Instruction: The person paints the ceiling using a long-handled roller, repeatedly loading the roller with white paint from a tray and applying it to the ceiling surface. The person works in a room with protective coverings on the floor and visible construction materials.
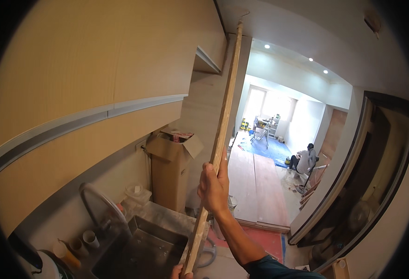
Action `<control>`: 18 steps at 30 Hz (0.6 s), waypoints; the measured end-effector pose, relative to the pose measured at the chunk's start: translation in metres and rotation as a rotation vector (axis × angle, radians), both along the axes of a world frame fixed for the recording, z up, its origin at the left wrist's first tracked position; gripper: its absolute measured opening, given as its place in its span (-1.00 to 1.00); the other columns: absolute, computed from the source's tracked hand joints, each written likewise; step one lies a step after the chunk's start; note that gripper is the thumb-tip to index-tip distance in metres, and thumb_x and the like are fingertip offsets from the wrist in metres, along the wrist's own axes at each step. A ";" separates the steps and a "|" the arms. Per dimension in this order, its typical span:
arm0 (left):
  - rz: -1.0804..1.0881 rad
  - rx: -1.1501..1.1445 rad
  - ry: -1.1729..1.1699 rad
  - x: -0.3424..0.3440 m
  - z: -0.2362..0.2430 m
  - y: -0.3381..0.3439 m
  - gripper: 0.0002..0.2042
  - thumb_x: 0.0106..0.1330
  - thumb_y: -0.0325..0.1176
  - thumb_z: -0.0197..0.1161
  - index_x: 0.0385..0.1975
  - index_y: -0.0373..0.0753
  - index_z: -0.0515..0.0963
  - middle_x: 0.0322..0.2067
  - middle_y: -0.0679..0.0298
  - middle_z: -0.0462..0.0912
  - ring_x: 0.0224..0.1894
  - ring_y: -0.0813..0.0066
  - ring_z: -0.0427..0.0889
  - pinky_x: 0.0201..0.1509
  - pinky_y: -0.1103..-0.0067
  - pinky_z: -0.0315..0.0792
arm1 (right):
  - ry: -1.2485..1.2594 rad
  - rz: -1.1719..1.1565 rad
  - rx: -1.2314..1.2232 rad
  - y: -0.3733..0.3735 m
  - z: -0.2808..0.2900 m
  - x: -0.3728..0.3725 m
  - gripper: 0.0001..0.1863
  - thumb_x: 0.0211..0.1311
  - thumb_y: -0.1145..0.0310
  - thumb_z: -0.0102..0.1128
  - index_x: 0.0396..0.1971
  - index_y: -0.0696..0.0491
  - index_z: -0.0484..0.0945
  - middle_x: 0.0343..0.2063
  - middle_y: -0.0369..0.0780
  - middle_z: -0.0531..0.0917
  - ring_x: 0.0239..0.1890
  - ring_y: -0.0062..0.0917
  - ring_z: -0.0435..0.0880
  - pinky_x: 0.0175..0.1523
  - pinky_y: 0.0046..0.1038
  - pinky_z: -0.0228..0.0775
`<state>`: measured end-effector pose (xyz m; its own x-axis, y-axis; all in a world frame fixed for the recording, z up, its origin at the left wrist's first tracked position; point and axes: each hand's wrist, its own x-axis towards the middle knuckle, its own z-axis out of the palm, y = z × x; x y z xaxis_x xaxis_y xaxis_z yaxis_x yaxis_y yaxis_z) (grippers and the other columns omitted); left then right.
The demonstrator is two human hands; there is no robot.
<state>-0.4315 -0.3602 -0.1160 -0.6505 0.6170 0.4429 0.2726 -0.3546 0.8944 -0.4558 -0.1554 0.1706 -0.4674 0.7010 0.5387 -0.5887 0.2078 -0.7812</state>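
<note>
A long, paint-spattered wooden pole (225, 111) runs from the lower edge up to the ceiling, tilted slightly to the right at its top. At its far end a small bent-wire head (244, 15), like a paint roller's frame, is close to or against the ceiling; I cannot tell whether it touches. Partway along the pole, my right hand (213, 186) is closed around the wood. Lower down, my left hand (178, 272) grips the pole's near end, and only its fingers show at the lower edge.
Light wooden cabinets (74, 60) hang at the left above a sink (155, 244) with a curved faucet (103, 197). Behind it stands an open cardboard box (169, 172). Large boards (255, 186) lie ahead. A person (305, 159) sits farther back near blue sheeting (267, 145). A dark doorframe (337, 207) is at right.
</note>
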 end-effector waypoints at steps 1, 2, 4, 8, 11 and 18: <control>0.002 -0.002 -0.080 -0.004 -0.004 -0.002 -0.64 0.43 -0.32 0.13 0.15 -0.34 0.42 -0.11 0.13 0.58 -0.08 0.43 0.53 0.04 0.51 0.44 | 0.012 -0.006 0.012 -0.003 0.004 -0.004 -0.23 0.53 0.24 -0.05 0.53 -0.31 -0.30 -0.62 -0.45 0.25 -0.70 -0.80 0.15 -0.68 -0.70 0.05; 0.015 0.027 -0.060 -0.009 0.007 -0.005 -0.64 0.43 -0.32 0.13 0.15 -0.34 0.43 -0.13 0.15 0.59 -0.11 0.42 0.54 0.01 0.50 0.45 | 0.021 0.008 0.017 -0.006 0.007 -0.009 -0.23 0.53 0.23 -0.05 0.53 -0.29 -0.30 -0.62 -0.45 0.25 -0.70 -0.80 0.16 -0.68 -0.69 0.06; 0.038 0.083 -0.018 -0.022 0.036 -0.017 -0.65 0.42 -0.32 0.14 0.13 -0.35 0.45 -0.17 0.17 0.61 -0.16 0.42 0.55 -0.05 0.48 0.46 | 0.041 0.032 0.026 -0.012 0.012 -0.018 -0.23 0.53 0.22 -0.04 0.53 -0.27 -0.30 -0.63 -0.44 0.26 -0.71 -0.79 0.18 -0.68 -0.68 0.08; 0.145 -0.142 0.306 -0.059 0.066 -0.036 -0.69 0.40 -0.35 0.14 0.08 -0.32 0.52 -0.28 0.15 0.64 -0.32 0.33 0.58 -0.21 0.43 0.47 | 0.032 -0.021 0.046 -0.018 0.028 -0.036 -0.24 0.50 0.31 -0.07 0.53 -0.25 -0.25 -0.55 -0.44 0.32 -0.68 -0.81 0.17 -0.67 -0.70 -0.02; 0.168 -0.121 0.173 -0.070 0.090 -0.027 -0.71 0.38 -0.34 0.18 0.04 -0.28 0.57 -0.40 0.14 0.63 -0.43 0.37 0.59 -0.33 0.44 0.46 | 0.034 -0.045 0.068 -0.004 0.044 -0.054 -0.25 0.49 0.30 -0.06 0.53 -0.22 -0.23 -0.55 -0.42 0.31 -0.67 -0.78 0.19 -0.66 -0.67 0.00; -0.015 -0.027 -0.043 -0.099 0.130 0.041 -0.70 0.36 -0.34 0.27 0.01 -0.33 0.53 -0.43 0.29 0.62 -0.53 0.62 0.53 -0.45 0.61 0.42 | 0.016 -0.115 0.057 0.073 0.076 -0.087 -0.27 0.47 0.33 -0.05 0.51 -0.19 -0.17 -0.47 -0.37 0.35 -0.64 -0.75 0.25 -0.63 -0.63 0.06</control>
